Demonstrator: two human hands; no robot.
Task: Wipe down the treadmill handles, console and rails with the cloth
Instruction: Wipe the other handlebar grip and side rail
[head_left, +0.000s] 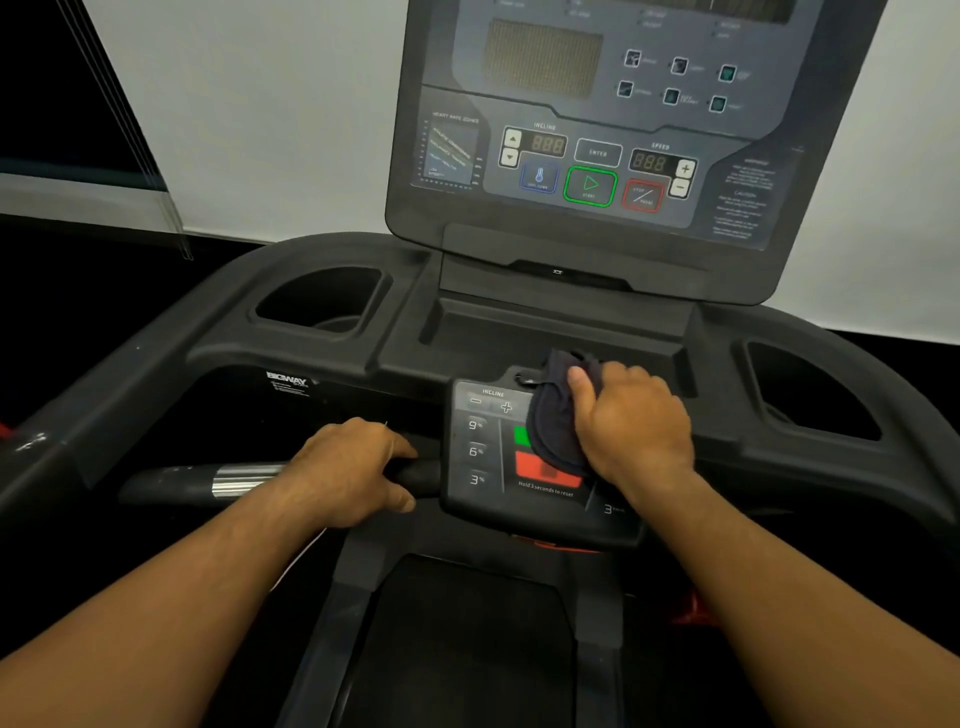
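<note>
Dark cloth (551, 428) is bunched in the right hand (631, 423), thumb on top. It's pressed onto the small keypad (478, 457) at centre frame, half covering the green and red buttons, likely wiping. Left hand (353, 467) wraps the handlebar (234, 480) just left of the keypad, probably bracing. Count: one cloth, two hands, one console (597, 135) at the top, two cup holders (322, 301).

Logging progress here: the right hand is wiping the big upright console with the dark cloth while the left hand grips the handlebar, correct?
Not quite. In the head view the right hand presses the dark cloth on the small lower control panel, not the upright console; the left hand does grip the handlebar.
</note>
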